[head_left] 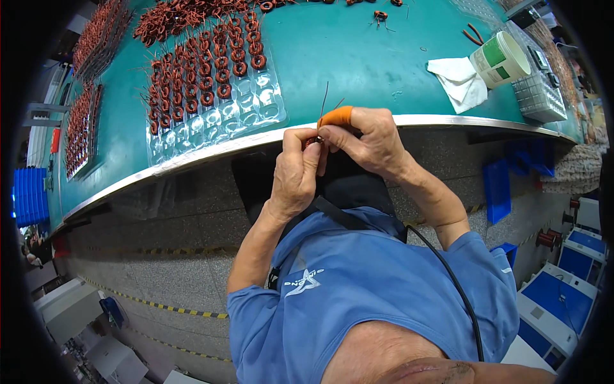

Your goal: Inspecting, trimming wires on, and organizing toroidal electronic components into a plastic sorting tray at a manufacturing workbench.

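Both hands meet at the front edge of the green-topped table (345, 70). Between the fingertips is a small toroidal coil (311, 142) wound with copper-coloured wire, mostly covered by the fingers. Its thin wire ends stick up above the hands. My left hand (297, 169) pinches the coil from the left side. My right hand (371, 141), with an orange cover on one finger, closes on it from the right. To the left, a clear plastic tray (249, 118) holds rows of similar coils, and its nearest pockets hold none.
A heap of coils (173, 22) lies behind the tray, and more filled trays (83, 128) stand at the far left. A few loose coils (380, 16) are at the back. On the right are a white cloth (457, 83), a tipped white-and-green tub (499, 61) and clear trays (543, 96).
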### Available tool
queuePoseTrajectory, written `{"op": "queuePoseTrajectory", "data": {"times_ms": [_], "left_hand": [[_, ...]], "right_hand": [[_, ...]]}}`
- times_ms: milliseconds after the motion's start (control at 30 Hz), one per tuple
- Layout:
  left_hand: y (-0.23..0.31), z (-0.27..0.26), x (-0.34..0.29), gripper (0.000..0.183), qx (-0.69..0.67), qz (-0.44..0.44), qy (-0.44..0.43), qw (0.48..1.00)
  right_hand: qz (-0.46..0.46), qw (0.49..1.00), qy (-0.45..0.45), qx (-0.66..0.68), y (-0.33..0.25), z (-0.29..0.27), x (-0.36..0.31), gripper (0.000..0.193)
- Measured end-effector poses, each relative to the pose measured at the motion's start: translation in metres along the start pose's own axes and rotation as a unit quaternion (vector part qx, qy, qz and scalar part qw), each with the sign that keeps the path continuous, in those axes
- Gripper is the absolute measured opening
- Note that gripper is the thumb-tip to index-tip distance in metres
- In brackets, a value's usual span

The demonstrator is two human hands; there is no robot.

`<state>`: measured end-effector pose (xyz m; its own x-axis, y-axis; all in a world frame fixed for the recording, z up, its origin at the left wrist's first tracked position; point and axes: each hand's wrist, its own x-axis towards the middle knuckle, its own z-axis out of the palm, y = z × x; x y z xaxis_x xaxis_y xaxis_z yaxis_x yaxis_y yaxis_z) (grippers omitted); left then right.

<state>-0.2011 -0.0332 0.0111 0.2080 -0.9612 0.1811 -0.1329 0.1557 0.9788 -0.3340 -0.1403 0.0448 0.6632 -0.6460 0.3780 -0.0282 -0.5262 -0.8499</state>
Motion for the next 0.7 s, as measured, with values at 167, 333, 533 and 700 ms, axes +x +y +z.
{"op": "queuePoseTrajectory", "data": {"times_ms": [167,333,533,700], "left_hand": [[-0.014,-0.001,-0.004,0.017,-0.088,0.007,0.051,0.995],[-0.011,-0.013,-0.007,0.021,-0.092,-0.014,0.028,0.995],[-0.009,-0.031,-0.019,0.047,-0.137,0.054,0.138,0.979],[-0.020,-0.027,-0.033,0.047,-0.112,0.011,0.125,0.986]], "right_hand": [[0.138,0.980,-0.083,0.119,-0.003,-0.002,0.013,0.015],[-0.023,0.999,-0.023,-0.023,-0.013,0.014,0.015,0.017],[-0.129,0.991,0.035,-0.030,-0.011,0.036,0.086,0.019],[-0.105,0.992,-0.045,-0.055,0.025,0.069,0.143,0.017]]}}
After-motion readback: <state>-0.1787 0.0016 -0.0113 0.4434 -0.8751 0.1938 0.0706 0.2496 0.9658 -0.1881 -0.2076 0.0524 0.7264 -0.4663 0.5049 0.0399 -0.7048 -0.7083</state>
